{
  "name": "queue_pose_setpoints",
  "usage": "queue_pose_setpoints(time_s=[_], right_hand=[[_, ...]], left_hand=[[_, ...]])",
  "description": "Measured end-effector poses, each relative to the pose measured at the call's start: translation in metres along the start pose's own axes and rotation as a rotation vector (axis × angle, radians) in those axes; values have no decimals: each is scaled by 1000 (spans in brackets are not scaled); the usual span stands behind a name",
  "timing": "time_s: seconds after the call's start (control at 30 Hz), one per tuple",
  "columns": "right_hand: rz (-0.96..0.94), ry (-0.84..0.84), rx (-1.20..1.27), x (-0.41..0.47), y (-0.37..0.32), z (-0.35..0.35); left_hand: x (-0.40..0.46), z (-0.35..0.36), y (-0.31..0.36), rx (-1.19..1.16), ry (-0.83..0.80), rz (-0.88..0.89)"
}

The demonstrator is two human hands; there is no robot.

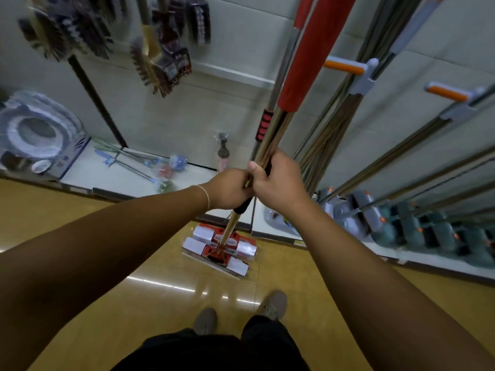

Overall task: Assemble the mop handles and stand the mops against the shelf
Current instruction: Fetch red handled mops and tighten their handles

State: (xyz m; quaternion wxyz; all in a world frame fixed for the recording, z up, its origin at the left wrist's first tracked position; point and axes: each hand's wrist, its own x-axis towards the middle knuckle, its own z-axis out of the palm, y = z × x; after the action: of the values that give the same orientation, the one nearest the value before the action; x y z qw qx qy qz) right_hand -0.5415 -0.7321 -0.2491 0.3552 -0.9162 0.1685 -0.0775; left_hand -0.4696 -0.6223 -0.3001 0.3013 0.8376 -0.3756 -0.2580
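Note:
I hold an upright mop by its metal handle [270,137], which has a red foam sleeve [310,54] at the top. My left hand [230,188] grips the pole just above a black joint collar [242,207]. My right hand [276,180] grips the pole right above the left hand, touching it. The mop's red and white head [219,250] sits on the yellow floor, in front of the shelf base [139,183]. A second pole with a red and black grip [263,124] stands just behind it against the shelf.
Several grey-headed mops with orange levers [388,215] lean against the shelf on the right. Brushes [160,62] hang on the back wall at upper left. A boxed item [40,137] and small brushes [150,164] lie on the low shelf. My feet [273,303] stand below.

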Motion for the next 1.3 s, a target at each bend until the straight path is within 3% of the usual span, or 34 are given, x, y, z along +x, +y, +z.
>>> queue_pose_setpoints(time_s=[0.2, 0.37, 0.57, 0.7, 1.0, 1.3], right_hand=[[0, 87, -10, -26, 1, -91], [51, 272, 48, -56, 20, -183], [158, 505, 154, -110, 76, -288], [174, 585, 156, -148, 121, -355], [161, 872, 282, -240, 208, -471], [193, 1054, 88, -302, 268, -585]], left_hand=[[3, -7, 71, 2, 16, 167], [27, 11, 154, -388, -133, 280], [68, 76, 274, -580, -306, 320], [91, 123, 353, -585, -441, 391], [120, 241, 522, -498, -554, 583], [145, 322, 673, -490, -680, 777]])
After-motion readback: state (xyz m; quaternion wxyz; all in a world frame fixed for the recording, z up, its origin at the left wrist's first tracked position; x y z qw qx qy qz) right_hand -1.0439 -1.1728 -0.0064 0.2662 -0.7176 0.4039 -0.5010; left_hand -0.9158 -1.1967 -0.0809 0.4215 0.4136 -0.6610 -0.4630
